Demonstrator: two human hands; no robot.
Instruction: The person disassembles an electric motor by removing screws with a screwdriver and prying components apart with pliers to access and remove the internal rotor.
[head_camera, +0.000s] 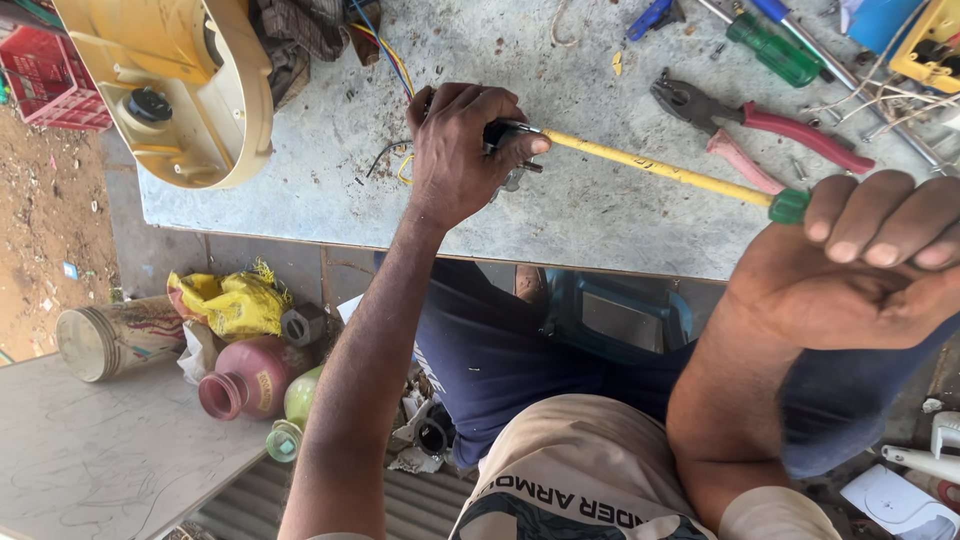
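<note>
**Two hands steady a long yellow screwdriver on a worn workbench**

A scuffed, pale grey workbench (560, 215) fills the upper part of the view, with dusty ground and clutter below its front edge. Seen from above, a person sits at the bench, both bare arms reaching forward.

The left hand (462, 150) lies palm down near the middle of the bench, fingers curled tightly around a small dark metal part (510, 150), pinning it to the surface. The part is mostly hidden under the fingers, so its shape cannot be told. Thin yellow and blue wires (392, 60) trail from that spot toward the bench's far edge.

The right hand (865, 265) hovers at the near right edge, closed in a loose fist around the green end of a yellow screwdriver (660, 168). The long shaft slants across the bench, and its tip meets the part under the left fingers. The left hand seems to be bracing the piece while the right steers the tool from its far end.

Just beyond the shaft lie pliers with red handles (760, 125), and a green-handled screwdriver (770, 48) rests farther back. A cream-yellow plastic housing (180, 90) sits at the bench's left corner. On the ground below stand a pink jar (245, 380), a crumpled yellow bag (230, 300) and a tin can (105, 340) lying on its side.
</note>
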